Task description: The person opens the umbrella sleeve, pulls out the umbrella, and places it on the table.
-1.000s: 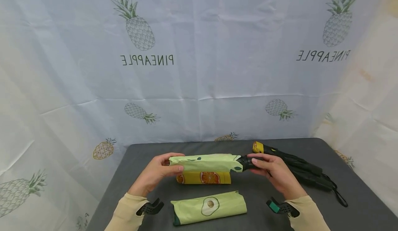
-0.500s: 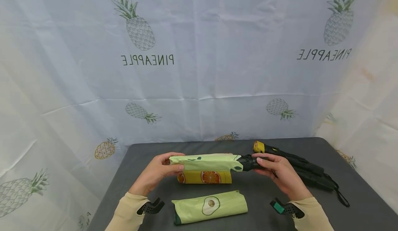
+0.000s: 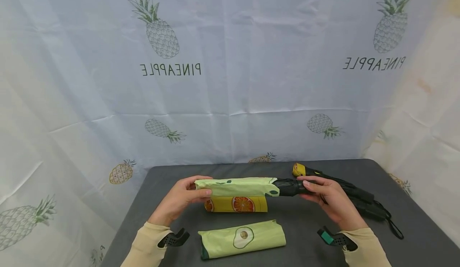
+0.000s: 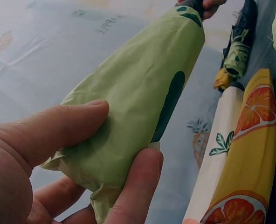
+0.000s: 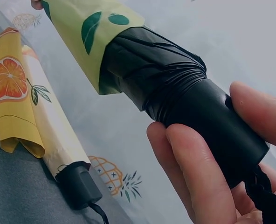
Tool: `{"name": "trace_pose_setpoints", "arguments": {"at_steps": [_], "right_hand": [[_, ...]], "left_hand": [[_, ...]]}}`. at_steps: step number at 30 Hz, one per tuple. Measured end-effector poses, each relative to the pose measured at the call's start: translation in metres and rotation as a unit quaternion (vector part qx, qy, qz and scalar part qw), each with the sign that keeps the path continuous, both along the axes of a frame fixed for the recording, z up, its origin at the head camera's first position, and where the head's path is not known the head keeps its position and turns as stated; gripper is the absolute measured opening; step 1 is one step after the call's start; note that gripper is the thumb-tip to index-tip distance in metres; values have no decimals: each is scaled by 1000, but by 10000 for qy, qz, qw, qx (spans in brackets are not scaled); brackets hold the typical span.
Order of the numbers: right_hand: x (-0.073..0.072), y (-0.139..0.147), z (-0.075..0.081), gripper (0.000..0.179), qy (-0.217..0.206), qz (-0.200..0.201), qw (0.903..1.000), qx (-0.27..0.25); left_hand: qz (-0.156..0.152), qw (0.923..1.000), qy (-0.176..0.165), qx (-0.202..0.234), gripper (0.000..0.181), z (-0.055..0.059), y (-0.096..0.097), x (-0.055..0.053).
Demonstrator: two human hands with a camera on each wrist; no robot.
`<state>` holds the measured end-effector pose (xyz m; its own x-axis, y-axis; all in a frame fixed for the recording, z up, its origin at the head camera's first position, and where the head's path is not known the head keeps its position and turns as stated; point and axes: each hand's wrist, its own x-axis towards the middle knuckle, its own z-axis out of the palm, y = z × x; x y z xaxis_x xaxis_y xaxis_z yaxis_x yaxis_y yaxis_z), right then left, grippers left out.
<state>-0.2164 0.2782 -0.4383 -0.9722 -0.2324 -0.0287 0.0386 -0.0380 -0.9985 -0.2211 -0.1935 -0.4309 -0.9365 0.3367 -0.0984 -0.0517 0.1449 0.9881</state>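
In front of me a light green umbrella sleeve (image 3: 233, 188) with dark green patches is held level above the table. My left hand (image 3: 179, 200) pinches its left end between thumb and fingers, where the fabric gathers (image 4: 100, 140). A folded black umbrella (image 5: 152, 70) sticks out of the sleeve's right end, its other part hidden inside. My right hand (image 3: 330, 201) grips the umbrella's smooth black handle (image 5: 217, 126), thumb on one side and fingers on the other. A black wrist strap (image 5: 264, 200) hangs from the handle's end.
Behind the held sleeve lies a yellow sleeve with orange slices (image 3: 242, 205), beside a white-covered umbrella (image 5: 58, 121). A flat green sleeve with an avocado print (image 3: 244, 237) lies nearer. Folded black umbrellas (image 3: 364, 209) rest at the right of the grey table (image 3: 172, 255).
My right hand has moved right with the handle, and more of the black umbrella now shows outside the sleeve. The left hand has stayed at the sleeve's left end.
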Motion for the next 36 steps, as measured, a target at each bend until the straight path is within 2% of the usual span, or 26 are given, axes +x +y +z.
{"name": "trace_pose_setpoints", "arguments": {"at_steps": [9,36], "right_hand": [[-1,6,1,31,-81,-119,9999,-41],[0,25,5,29,4,-75,9998,-198]], "left_hand": [[-29,10000,68,34,58,0,-5,0],[-6,9999,79,83,57,2,-8,0]]}}
